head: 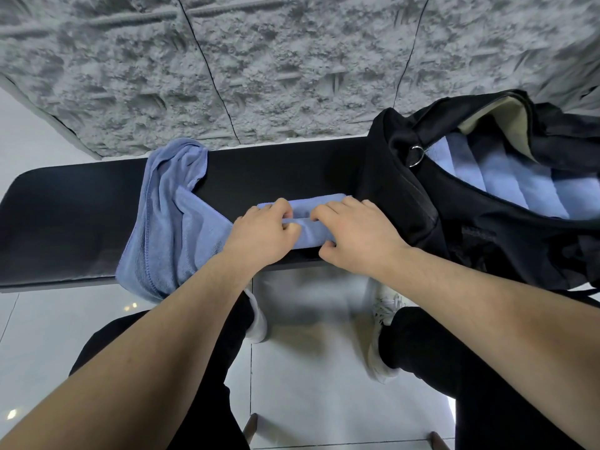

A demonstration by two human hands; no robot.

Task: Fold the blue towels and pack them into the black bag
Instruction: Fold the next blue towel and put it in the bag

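Scanning from the left: a loose, unfolded blue towel [162,219] is draped over the black tabletop [65,222], one end bunched up near the far edge and the other hanging off the near edge. Right next to it, and touching it, is the folded towel [305,219], a tidy narrow bundle whose long axis runs left-right along the tabletop.

Both hands are on that bundle. The left hand [259,235] has its fingers curled over the left end, gripping it. The right hand [354,235] is doing the same on the right end, fingers hooked over the top and thumb tucked against the near edge. So it's pinched from both sides, pretty much centred between the two hands.

Further right, the black bag [454,222] sits on the tabletop with its mouth open, and you can see several folded blue towels [506,177] already lined up inside. The bag starts just beside the right hand, so that hand is clearly nearer. My guess is the bundle goes up and to the right, right hand leading, then slots in alongside the rows already in there. The loose one on the left isn't folded yet.
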